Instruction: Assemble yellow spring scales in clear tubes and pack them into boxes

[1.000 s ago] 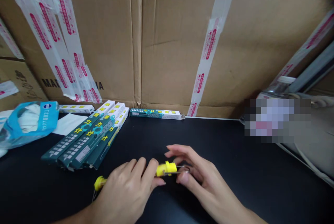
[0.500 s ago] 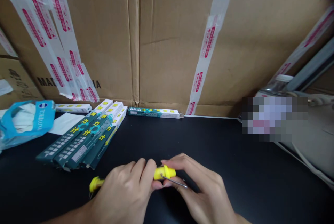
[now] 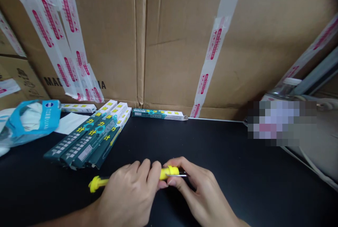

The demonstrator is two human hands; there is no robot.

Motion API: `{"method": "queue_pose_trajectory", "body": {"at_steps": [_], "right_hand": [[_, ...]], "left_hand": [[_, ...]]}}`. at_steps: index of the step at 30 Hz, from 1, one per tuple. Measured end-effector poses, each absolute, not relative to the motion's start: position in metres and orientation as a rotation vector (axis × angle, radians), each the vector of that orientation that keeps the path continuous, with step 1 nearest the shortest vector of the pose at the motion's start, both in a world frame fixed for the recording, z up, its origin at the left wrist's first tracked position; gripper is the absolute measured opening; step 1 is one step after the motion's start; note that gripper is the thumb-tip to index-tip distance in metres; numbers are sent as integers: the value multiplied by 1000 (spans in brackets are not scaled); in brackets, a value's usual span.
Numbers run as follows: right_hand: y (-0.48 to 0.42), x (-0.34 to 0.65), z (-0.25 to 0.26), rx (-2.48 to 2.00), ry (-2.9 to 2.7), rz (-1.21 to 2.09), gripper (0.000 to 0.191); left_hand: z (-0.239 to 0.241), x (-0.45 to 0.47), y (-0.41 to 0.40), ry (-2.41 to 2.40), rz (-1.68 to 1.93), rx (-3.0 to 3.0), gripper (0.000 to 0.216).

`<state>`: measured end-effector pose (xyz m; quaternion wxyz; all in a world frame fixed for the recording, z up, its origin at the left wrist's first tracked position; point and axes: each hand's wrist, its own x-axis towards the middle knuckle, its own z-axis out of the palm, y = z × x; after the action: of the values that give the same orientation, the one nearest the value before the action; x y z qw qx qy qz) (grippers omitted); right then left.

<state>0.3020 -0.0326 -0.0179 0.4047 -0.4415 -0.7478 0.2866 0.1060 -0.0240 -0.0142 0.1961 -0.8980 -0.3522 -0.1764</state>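
My left hand (image 3: 129, 195) is closed round a long yellow-handled tool (image 3: 96, 183) that lies low over the black tabletop (image 3: 237, 170). Its yellow tail end sticks out to the left of my fist. My right hand (image 3: 196, 191) pinches the tool's yellow front collar (image 3: 169, 171), where a thin metal part (image 3: 182, 175) pokes out to the right. Both hands meet near the table's front middle.
Several long green-and-white boxes (image 3: 92, 137) lie fanned at the left, with one more box (image 3: 158, 114) against the big taped cardboard carton (image 3: 171, 43) behind. A blue-and-white plastic packet (image 3: 29, 121) and white paper (image 3: 68, 123) sit far left. Grey gear lies at the right edge.
My right hand has shifted from loosely cupping the metal tip to pinching the yellow collar. The metal part, angled down half a second ago, now lies level. The left hand keeps its grip.
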Motion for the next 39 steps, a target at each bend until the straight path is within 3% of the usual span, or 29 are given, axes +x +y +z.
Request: {"method": "queue_pose_trajectory", "body": {"at_steps": [5, 14, 19, 24, 30, 33, 39], "right_hand": [[-32, 302, -22, -1141, -1798, 858, 5], [-35, 306, -24, -1036, -1830, 728, 12], [-29, 306, -24, -1124, -1719, 1044, 10], [-29, 303, -30, -1013, -1380, 1487, 34], [-33, 298, -31, -881, -1226, 1620, 44], [-32, 306, -26, -945, -1322, 1493, 50], [-31, 317, -17, -1226, -1758, 725, 30]], "left_hand": [[-17, 105, -24, -1030, -455, -2571, 23], [-12, 105, -25, -1051, -393, -2690, 24], [-14, 106, -24, -1059, -454, -2584, 21], [-13, 108, -26, -950, -552, -2327, 26], [-11, 107, -28, -849, -632, -2151, 38], [-13, 106, -27, -869, -623, -2130, 38], [-17, 107, -28, -873, -610, -2112, 32]]}}
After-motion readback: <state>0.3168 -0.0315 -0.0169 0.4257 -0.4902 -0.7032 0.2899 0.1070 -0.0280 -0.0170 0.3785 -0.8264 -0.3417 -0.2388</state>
